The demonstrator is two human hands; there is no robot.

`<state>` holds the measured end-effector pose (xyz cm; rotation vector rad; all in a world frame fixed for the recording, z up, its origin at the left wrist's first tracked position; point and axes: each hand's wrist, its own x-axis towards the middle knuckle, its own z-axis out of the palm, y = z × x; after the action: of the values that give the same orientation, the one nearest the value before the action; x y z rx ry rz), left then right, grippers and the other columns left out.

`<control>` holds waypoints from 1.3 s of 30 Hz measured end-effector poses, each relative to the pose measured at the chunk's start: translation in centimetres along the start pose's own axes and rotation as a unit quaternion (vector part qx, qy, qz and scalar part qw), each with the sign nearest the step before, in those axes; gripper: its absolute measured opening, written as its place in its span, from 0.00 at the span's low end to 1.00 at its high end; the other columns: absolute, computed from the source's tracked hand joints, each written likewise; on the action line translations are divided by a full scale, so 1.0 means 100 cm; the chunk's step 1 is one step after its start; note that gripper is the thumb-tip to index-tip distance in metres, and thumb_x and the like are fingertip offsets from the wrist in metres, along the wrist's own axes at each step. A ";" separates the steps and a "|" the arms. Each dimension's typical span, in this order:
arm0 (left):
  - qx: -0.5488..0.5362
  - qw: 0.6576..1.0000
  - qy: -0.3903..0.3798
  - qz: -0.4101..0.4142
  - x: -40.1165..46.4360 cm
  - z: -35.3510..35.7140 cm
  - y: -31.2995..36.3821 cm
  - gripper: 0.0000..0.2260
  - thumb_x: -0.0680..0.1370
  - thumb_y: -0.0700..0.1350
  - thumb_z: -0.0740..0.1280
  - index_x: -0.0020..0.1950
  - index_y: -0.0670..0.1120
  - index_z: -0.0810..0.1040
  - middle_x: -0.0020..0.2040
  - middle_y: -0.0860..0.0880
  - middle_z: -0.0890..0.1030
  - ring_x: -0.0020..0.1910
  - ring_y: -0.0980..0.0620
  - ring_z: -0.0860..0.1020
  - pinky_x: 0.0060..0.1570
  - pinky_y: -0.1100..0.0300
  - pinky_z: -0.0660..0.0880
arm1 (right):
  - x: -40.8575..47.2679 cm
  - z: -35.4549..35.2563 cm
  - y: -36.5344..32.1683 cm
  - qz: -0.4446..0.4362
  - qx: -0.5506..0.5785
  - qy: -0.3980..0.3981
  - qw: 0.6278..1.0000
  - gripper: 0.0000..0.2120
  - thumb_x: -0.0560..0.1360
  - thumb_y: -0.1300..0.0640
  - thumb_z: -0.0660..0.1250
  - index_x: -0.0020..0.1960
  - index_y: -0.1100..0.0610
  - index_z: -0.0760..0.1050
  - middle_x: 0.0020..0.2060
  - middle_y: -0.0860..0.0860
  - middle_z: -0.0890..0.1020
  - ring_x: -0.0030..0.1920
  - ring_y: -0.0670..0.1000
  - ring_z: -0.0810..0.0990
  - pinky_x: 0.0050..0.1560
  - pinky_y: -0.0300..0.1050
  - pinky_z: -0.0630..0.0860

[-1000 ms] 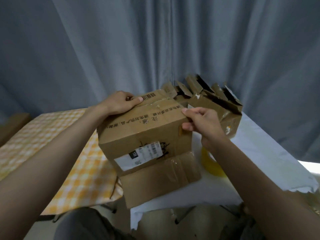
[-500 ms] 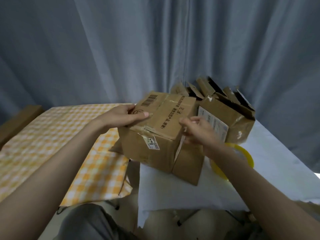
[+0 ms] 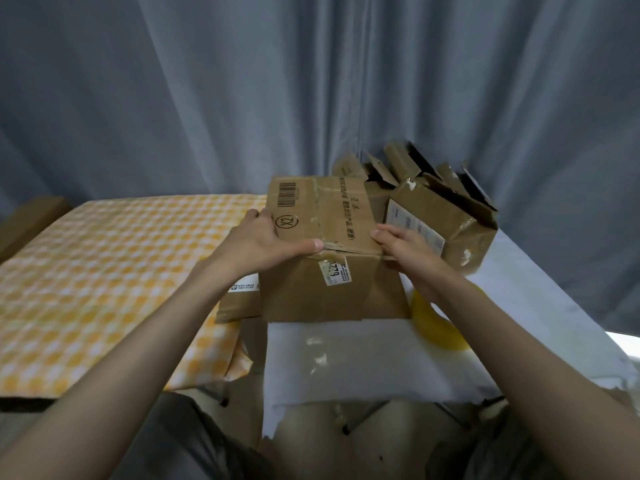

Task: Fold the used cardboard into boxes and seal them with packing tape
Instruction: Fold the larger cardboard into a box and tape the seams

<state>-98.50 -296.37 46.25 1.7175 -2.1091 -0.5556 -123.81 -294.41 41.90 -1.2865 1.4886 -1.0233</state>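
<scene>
The cardboard box (image 3: 325, 251) stood on the white-covered worktop (image 3: 363, 358), its barcode-printed top flaps folded down and meeting along a worn seam. The left hand (image 3: 263, 244) gripped the near-left top edge, thumb laid along the front lip and fingers (image 3: 254, 216) wrapped over the side; the right hand (image 3: 403, 249) pinched the near-right corner of the flaps, its fingers curled onto the cardboard. By the look of it the folding of this box was nearly done and the flaps were being held shut, with no fresh tape visible across the seam. The yellow tape roll (image 3: 434, 323) lay on the worktop just beside the box, partly under the right forearm. The next move probably called for one hand to keep the flaps pressed flat while the other let go and reached for the roll. Other boxes (image 3: 443, 216), flaps up, stood behind against the grey curtain (image 3: 311, 81).
</scene>
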 end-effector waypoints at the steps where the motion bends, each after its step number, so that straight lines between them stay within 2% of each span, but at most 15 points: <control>1: -0.003 1.000 0.007 0.001 0.001 0.001 -0.002 0.44 0.62 0.76 0.69 0.71 0.55 0.69 0.61 0.51 0.72 0.62 0.49 0.72 0.60 0.49 0.75 | -0.003 -0.001 0.003 -0.002 0.014 0.001 1.000 0.13 0.82 0.49 0.63 0.65 0.50 0.77 0.57 0.51 0.83 0.57 0.54 0.82 0.58 0.50 0.78; 4: -0.009 1.000 0.015 0.009 0.001 0.003 -0.004 0.43 0.61 0.77 0.68 0.71 0.57 0.70 0.60 0.52 0.72 0.62 0.49 0.72 0.59 0.48 0.75 | -0.008 -0.005 0.006 -0.011 0.044 -0.010 0.999 0.13 0.81 0.50 0.65 0.64 0.51 0.77 0.58 0.50 0.83 0.56 0.47 0.82 0.49 0.40 0.82; 8: -0.002 0.999 0.039 0.012 -0.001 0.010 -0.001 0.42 0.63 0.76 0.68 0.71 0.57 0.69 0.56 0.54 0.70 0.61 0.49 0.71 0.59 0.49 0.74 | -0.013 -0.012 0.005 -0.008 0.053 -0.024 0.998 0.15 0.81 0.53 0.65 0.66 0.55 0.76 0.59 0.51 0.82 0.58 0.49 0.81 0.49 0.41 0.82; 12: -0.010 1.000 0.030 0.002 0.005 0.006 0.000 0.41 0.64 0.75 0.70 0.72 0.55 0.69 0.60 0.52 0.73 0.63 0.48 0.73 0.61 0.46 0.75 | -0.016 -0.017 0.004 -0.001 0.046 -0.034 0.998 0.11 0.81 0.54 0.65 0.61 0.56 0.80 0.54 0.52 0.83 0.50 0.49 0.85 0.44 0.39 0.82; 14: -0.010 1.000 0.024 0.003 0.008 0.005 -0.001 0.41 0.65 0.74 0.70 0.72 0.55 0.69 0.59 0.53 0.72 0.63 0.48 0.72 0.62 0.47 0.74 | -0.016 -0.024 0.007 -0.004 0.013 -0.021 1.000 0.09 0.81 0.55 0.66 0.56 0.57 0.82 0.49 0.54 0.85 0.45 0.49 0.86 0.41 0.39 0.82; 16: -0.007 1.000 0.021 -0.002 0.010 0.005 -0.005 0.42 0.65 0.75 0.69 0.73 0.56 0.68 0.58 0.53 0.70 0.64 0.48 0.72 0.62 0.48 0.73 | -0.011 -0.036 0.015 -0.016 -0.111 0.018 0.994 0.06 0.80 0.56 0.66 0.49 0.57 0.82 0.45 0.54 0.85 0.43 0.52 0.85 0.36 0.38 0.82; 18: 0.000 1.000 0.009 -0.017 0.013 0.005 -0.009 0.45 0.63 0.77 0.68 0.74 0.56 0.66 0.61 0.51 0.71 0.64 0.47 0.72 0.63 0.48 0.73 | -0.008 -0.051 0.026 0.007 -0.332 0.010 0.943 0.04 0.77 0.54 0.68 0.47 0.55 0.79 0.49 0.51 0.81 0.47 0.52 0.80 0.34 0.36 0.78; 20: 0.001 1.000 -0.011 -0.026 0.016 0.007 -0.014 0.48 0.63 0.78 0.66 0.76 0.55 0.62 0.67 0.48 0.69 0.67 0.45 0.71 0.65 0.47 0.72 | -0.008 -0.060 0.039 0.079 -0.508 -0.073 0.854 0.11 0.72 0.50 0.73 0.50 0.50 0.73 0.55 0.51 0.77 0.52 0.53 0.75 0.44 0.43 0.79; 22: 0.000 1.000 -0.018 -0.024 0.015 0.013 -0.017 0.49 0.66 0.77 0.64 0.79 0.53 0.55 0.73 0.46 0.64 0.72 0.45 0.66 0.69 0.48 0.67 | -0.012 -0.064 0.051 0.124 -0.562 -0.126 0.808 0.23 0.67 0.49 0.78 0.55 0.48 0.70 0.57 0.51 0.77 0.54 0.54 0.76 0.52 0.49 0.79; 25: 0.038 0.999 0.008 -0.011 0.013 0.021 -0.021 0.52 0.66 0.79 0.56 0.81 0.49 0.51 0.79 0.47 0.57 0.77 0.45 0.59 0.73 0.48 0.61 | -0.020 -0.063 0.066 0.100 -0.586 -0.136 0.793 0.33 0.66 0.53 0.80 0.65 0.50 0.69 0.61 0.51 0.77 0.58 0.54 0.77 0.54 0.46 0.77; 27: 0.100 0.995 0.026 -0.004 0.011 0.023 -0.023 0.53 0.67 0.80 0.50 0.82 0.46 0.50 0.81 0.46 0.51 0.79 0.45 0.54 0.75 0.47 0.56 | -0.026 -0.062 0.073 0.075 -0.592 -0.119 0.794 0.30 0.69 0.56 0.77 0.68 0.51 0.70 0.64 0.51 0.75 0.62 0.54 0.76 0.55 0.43 0.74; 29: 0.141 0.987 0.062 0.038 0.010 0.023 -0.020 0.50 0.70 0.78 0.47 0.80 0.43 0.57 0.80 0.44 0.56 0.78 0.44 0.56 0.76 0.49 0.55 | -0.033 -0.064 0.072 0.033 -0.579 -0.072 0.812 0.21 0.73 0.57 0.73 0.64 0.53 0.74 0.61 0.51 0.78 0.59 0.53 0.76 0.49 0.42 0.71; 31: 0.152 0.977 0.113 0.101 0.006 0.024 -0.010 0.40 0.76 0.71 0.51 0.76 0.41 0.66 0.76 0.42 0.65 0.75 0.43 0.61 0.74 0.51 0.54 | -0.042 -0.067 0.062 0.007 -0.534 -0.018 0.845 0.14 0.75 0.57 0.70 0.59 0.55 0.76 0.56 0.53 0.79 0.53 0.54 0.77 0.49 0.47 0.74; 34: 0.150 0.953 0.169 0.201 -0.004 0.032 0.020 0.24 0.82 0.55 0.61 0.73 0.43 0.71 0.72 0.44 0.72 0.72 0.44 0.66 0.76 0.49 0.55 | -0.059 -0.069 0.041 0.005 -0.435 0.028 0.900 0.15 0.74 0.55 0.73 0.58 0.55 0.75 0.52 0.54 0.79 0.50 0.54 0.77 0.54 0.53 0.78; 39: 0.051 0.946 0.120 0.295 -0.027 0.062 0.078 0.18 0.83 0.48 0.61 0.72 0.46 0.74 0.65 0.49 0.75 0.66 0.51 0.70 0.68 0.55 0.64 | -0.090 -0.067 0.016 -0.039 -0.296 0.085 0.951 0.12 0.73 0.59 0.75 0.52 0.59 0.75 0.44 0.57 0.80 0.47 0.58 0.78 0.49 0.55 0.77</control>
<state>-107.70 -291.89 44.85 1.0356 -2.3358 -0.0569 -130.07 -285.05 43.09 -1.7138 1.9849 -0.7722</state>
